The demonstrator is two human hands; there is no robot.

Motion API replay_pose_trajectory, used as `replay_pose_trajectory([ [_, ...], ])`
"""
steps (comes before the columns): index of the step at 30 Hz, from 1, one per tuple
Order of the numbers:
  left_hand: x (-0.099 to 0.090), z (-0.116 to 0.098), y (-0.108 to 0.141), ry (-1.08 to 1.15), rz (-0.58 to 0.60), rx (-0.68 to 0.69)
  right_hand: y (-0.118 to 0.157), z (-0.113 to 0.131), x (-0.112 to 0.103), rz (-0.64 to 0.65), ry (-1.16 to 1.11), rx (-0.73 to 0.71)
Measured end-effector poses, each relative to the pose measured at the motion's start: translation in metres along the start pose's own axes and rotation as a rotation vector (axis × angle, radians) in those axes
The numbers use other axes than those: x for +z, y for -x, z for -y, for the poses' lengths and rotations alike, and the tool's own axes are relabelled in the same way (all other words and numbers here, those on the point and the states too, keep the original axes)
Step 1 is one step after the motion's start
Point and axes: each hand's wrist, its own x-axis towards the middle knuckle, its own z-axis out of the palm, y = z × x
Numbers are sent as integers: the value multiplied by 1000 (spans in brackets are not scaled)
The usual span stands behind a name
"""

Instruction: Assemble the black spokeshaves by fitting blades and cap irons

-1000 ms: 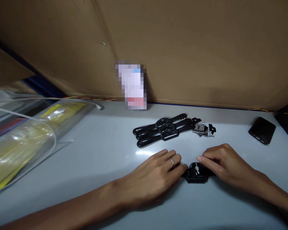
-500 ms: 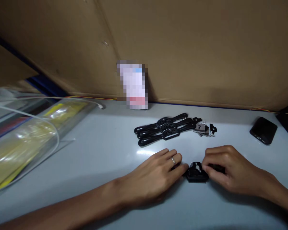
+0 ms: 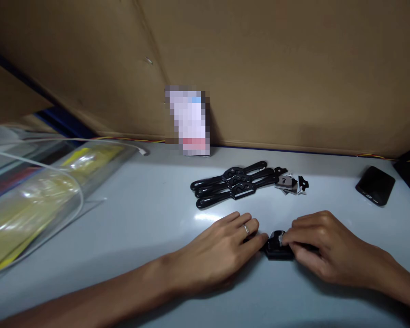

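Observation:
A small black tool [image 3: 276, 250] with a silvery metal piece [image 3: 280, 238] on top rests on the grey-white table between my hands. My left hand [image 3: 230, 248], with a ring on one finger, lies palm down and grips the tool's left end between thumb and fingers. From the right, my right hand [image 3: 319, 246] has its thumb and forefinger at the metal piece, partly covering it, with its other fingers curled. Beyond them lie several glossy black two-handled tools [image 3: 242, 191], overlapping. Small black and grey plates with screws [image 3: 289, 183] are beside their right ends.
A black phone [image 3: 376, 186] lies at the right. Pixelated, a pale upright item [image 3: 191, 120] leans on the cardboard wall [image 3: 276, 68]. At the left are yellow plastic packaging [image 3: 51, 196] and a white cable [image 3: 77, 175].
My right thumb and forefinger have moved slightly left onto the metal piece, covering more of it. My left hand stays in place at the tool's left end.

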Motion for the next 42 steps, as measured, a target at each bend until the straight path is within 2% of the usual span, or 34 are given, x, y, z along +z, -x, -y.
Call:
replay_pose_trajectory([
  [8,-1,-1,-2,-9,-15,8,1,-4,6,-26,121,-2],
  [14,-1,-1,-1,2,-5,-8,0,1,2,-10,27,-63],
  [19,0,-1,0,-13,-17,-2,-1,-5,6,-72,26,55],
  [24,-2,-1,-1,3,9,-11,-2,-12,8,14,24,157],
  [27,-2,-1,-1,0,15,-6,-2,-13,7,11,45,174],
  [36,0,0,1,8,39,-14,-1,-8,7,6,78,117],
  [42,-1,0,0,-10,26,-7,1,-6,4,-136,52,23],
])
